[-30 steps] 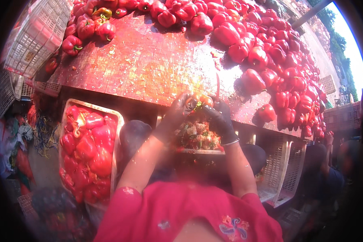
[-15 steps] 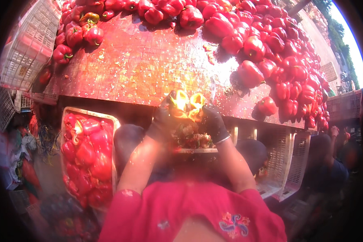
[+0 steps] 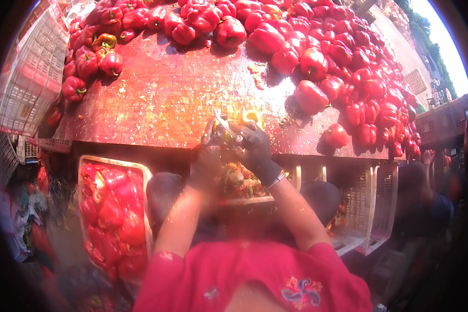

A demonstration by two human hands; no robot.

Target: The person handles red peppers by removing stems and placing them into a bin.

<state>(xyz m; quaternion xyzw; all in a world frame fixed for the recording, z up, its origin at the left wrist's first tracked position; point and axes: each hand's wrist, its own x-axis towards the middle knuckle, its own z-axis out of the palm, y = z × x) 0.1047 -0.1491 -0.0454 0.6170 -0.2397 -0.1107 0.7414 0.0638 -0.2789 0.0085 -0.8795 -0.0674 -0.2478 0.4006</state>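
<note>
Both my hands, in dark gloves, are close together over the table's near edge. My right hand [image 3: 254, 148] is closed around a small knife [image 3: 225, 125], whose pale, curved blade slants up to the left, between the hands. Just beyond those fingers shows an opened bell pepper half [image 3: 252, 116], its yellowish inside lit by sun. Curled at the blade's left side, my left hand [image 3: 209, 151] grips a bell pepper piece, mostly hidden by fingers and glare. Below the hands sits a container of pepper cores and scraps [image 3: 240, 181].
Whole red bell peppers [image 3: 366, 86] are heaped along the far and right sides of the seed-strewn red table [image 3: 166, 99]. A crate of opened red peppers [image 3: 150, 208] stands at my left. Plastic crates [image 3: 372, 208] are at right, near another person's arm [image 3: 428, 166]; stacked crates [image 3: 34, 78] rise far left.
The opened pepper halves, held side by side before, are now mostly covered by my hands. My right hand has moved left and turned inward, bringing the knife blade between the hands.
</note>
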